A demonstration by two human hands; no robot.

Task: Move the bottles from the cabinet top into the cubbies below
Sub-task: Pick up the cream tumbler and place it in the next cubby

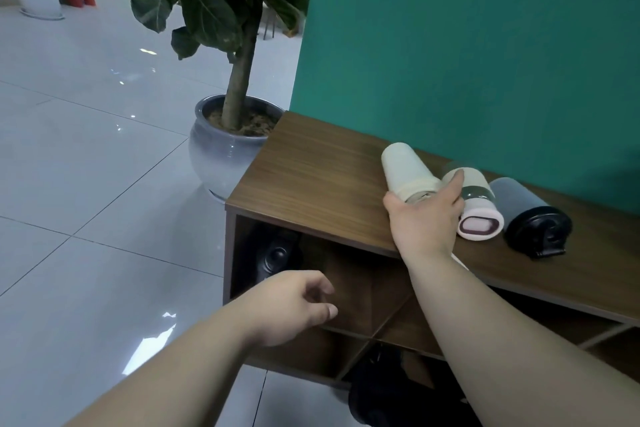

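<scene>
Three bottles lie on their sides on the brown cabinet top (pixel 311 170): a cream bottle (pixel 405 170), a white bottle with a grey band and pink lid (pixel 479 204), and a grey bottle with a black lid (pixel 530 211). My right hand (pixel 426 218) wraps around the lid end of the cream bottle, thumb on its left and fingers on its right. My left hand (pixel 291 305) hovers in front of the left cubby (pixel 346 281), fingers loosely curled, holding nothing. A dark bottle (pixel 273 256) lies deep in that cubby.
A potted plant in a grey ceramic pot (pixel 221 156) stands just left of the cabinet. A green wall (pixel 485 45) backs the cabinet. The cubbies have diagonal dividers (pixel 388 319). A dark object (pixel 381 392) sits on the floor in front. Glossy tiled floor extends left.
</scene>
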